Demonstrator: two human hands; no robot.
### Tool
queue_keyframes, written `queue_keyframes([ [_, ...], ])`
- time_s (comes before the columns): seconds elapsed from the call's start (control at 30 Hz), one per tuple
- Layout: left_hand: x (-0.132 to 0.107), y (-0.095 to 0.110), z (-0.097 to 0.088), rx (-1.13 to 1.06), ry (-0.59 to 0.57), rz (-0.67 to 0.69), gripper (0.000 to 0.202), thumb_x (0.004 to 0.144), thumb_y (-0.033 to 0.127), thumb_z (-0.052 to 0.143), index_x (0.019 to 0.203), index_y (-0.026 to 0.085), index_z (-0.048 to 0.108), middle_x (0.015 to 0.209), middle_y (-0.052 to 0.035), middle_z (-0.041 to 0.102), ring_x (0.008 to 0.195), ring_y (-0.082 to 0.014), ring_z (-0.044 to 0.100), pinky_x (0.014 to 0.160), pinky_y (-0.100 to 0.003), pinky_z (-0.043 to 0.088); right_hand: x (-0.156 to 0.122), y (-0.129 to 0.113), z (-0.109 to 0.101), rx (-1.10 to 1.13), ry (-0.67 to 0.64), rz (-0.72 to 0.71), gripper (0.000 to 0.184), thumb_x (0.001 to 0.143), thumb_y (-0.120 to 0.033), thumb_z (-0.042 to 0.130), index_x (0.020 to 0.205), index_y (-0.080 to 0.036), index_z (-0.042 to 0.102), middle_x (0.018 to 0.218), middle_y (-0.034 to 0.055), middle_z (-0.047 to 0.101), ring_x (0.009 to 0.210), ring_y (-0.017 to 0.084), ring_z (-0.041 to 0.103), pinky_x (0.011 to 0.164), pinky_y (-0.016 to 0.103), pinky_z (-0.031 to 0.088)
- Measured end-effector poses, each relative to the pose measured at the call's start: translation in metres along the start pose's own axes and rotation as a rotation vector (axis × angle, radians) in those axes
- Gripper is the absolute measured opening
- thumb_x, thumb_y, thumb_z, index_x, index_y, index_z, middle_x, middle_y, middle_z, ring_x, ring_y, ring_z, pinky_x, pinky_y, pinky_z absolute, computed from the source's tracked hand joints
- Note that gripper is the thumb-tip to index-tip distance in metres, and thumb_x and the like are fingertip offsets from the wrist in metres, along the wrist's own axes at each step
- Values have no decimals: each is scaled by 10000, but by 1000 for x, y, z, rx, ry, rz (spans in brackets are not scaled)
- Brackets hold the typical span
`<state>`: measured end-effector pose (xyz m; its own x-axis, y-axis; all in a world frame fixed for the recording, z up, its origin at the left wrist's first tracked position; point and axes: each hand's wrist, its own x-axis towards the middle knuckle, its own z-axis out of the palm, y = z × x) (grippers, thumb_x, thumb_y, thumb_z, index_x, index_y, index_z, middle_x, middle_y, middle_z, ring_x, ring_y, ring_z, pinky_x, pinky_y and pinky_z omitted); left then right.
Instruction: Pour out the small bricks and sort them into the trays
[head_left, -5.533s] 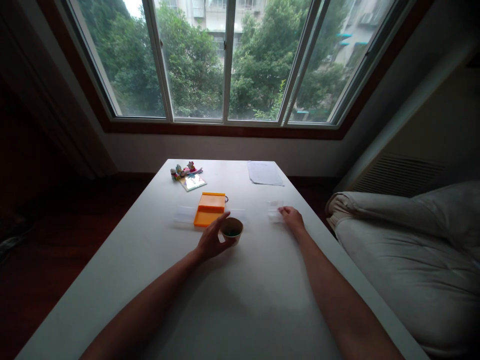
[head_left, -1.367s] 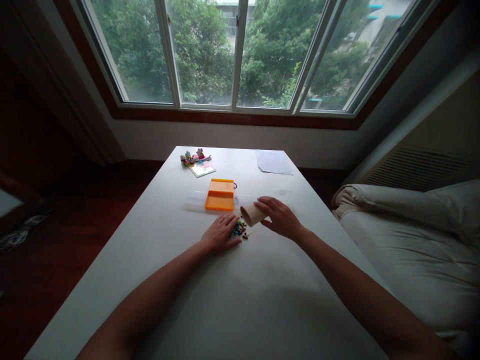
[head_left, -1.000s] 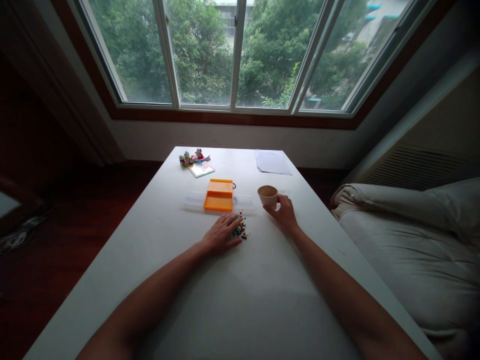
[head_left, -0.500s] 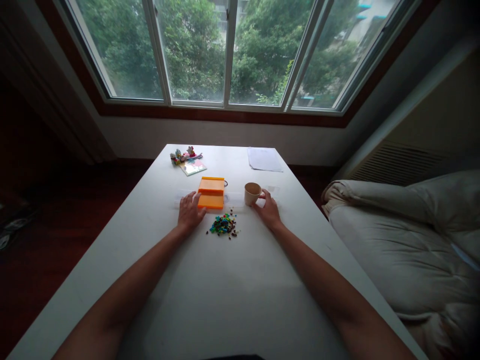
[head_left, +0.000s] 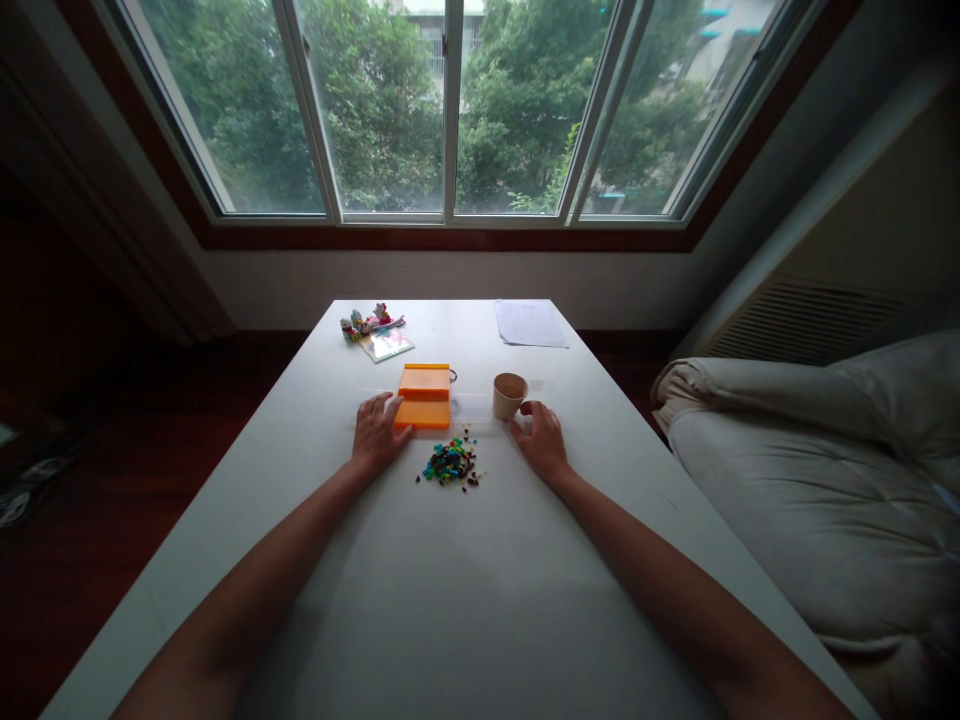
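Note:
My left hand (head_left: 379,435) lies flat on the white table (head_left: 465,600), fingers spread, fingertips against the left edge of an orange box (head_left: 424,395). My right hand (head_left: 540,440) rests just right of a small tan cup (head_left: 510,395), fingers loosely apart, not gripping it. The cup stands upright. Between my hands lies a pile of small colourful pieces (head_left: 450,465).
A clear plastic tray (head_left: 476,407) lies under and beside the orange box. Small toy figures (head_left: 366,322) and a card (head_left: 386,345) sit at the far left, a paper sheet (head_left: 530,323) at the far right. A duvet (head_left: 810,470) borders the table's right edge.
My right hand tipped the pieces out of the cup, stood it upright beside the orange box and let go. My left hand moved from the pile to the orange box.

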<state>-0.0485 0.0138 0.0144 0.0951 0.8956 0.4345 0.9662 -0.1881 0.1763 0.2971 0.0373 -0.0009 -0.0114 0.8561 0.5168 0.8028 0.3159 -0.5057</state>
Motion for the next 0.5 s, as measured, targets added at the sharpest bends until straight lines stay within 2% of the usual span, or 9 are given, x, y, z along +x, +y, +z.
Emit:
queue_keyframes([
  [0.1, 1, 1, 0, -9, -5, 10, 607, 838, 456, 610, 1401, 252, 511, 1474, -128, 459, 1406, -349, 344, 1214, -560, 165, -3, -8, -6, -102, -13, -31, 143, 872, -303, 552, 983, -216, 573, 1035, 84, 638, 1027, 268, 565, 1121, 551, 238],
  [0.17, 2, 2, 1, -13, -24, 21, 620, 839, 471, 610, 1412, 259, 506, 1502, -125, 436, 1434, -352, 310, 1218, -576, 141, -6, -13, -9, -170, -7, -46, 119, 877, -282, 547, 954, -214, 608, 1064, 101, 622, 1065, 283, 544, 1135, 558, 204],
  [0.33, 6, 2, 4, 7, -60, 16, 614, 852, 502, 600, 1416, 276, 513, 1545, -117, 395, 1449, -356, 290, 1203, -614, 141, -14, -14, -10, -204, -58, -56, 215, 874, -305, 576, 1041, -228, 689, 1211, 122, 575, 1146, 314, 514, 1114, 557, 250],
  [0.5, 10, 4, 9, 11, -85, 8, 458, 845, 530, 610, 1235, 296, 655, 1541, -95, 402, 1447, -375, 281, 1175, -669, 138, -15, -9, 0, -56, -101, -43, 335, 874, -374, 591, 1170, -252, 690, 1308, 115, 537, 1200, 311, 514, 1071, 498, 373],
])
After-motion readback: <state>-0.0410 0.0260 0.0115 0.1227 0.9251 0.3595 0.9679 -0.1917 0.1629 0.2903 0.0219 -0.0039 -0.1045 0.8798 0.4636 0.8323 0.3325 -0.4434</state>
